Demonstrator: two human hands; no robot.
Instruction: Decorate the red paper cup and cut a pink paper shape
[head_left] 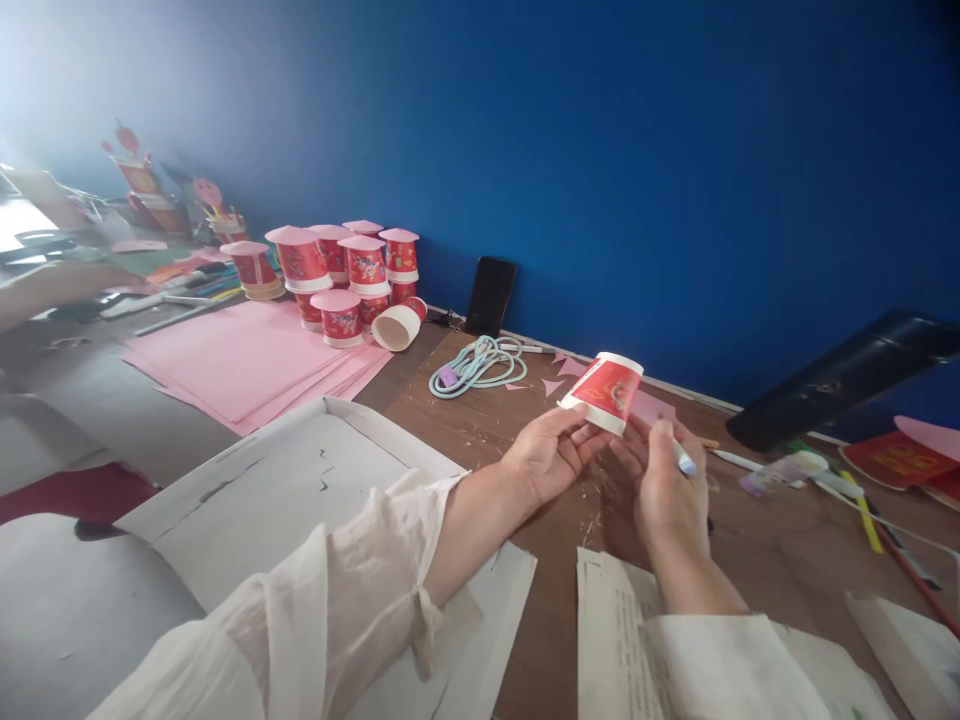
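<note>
My left hand (pixel 556 452) grips a red and white paper cup (pixel 609 388) with a printed pattern. The cup is upside down and tilted, its wider white rim resting by my fingers. My right hand (pixel 671 485) is closed around a slim white pen-like stick (pixel 685 461) with a bluish end; its exact kind is unclear. The right fingertips are close to the cup's rim, and I cannot tell whether they touch it. A pink paper piece (pixel 651 406) shows just behind the right fingers.
Red cups with pink paper tops (pixel 298 262) stand stacked by pink sheets (pixel 247 365). One cup (pixel 399 325) lies sideways. A phone (pixel 491 295), coiled cable (pixel 480 368) and black cylinder (pixel 840 380) line the blue wall. Another person's arm (pixel 60 290) reaches in at left.
</note>
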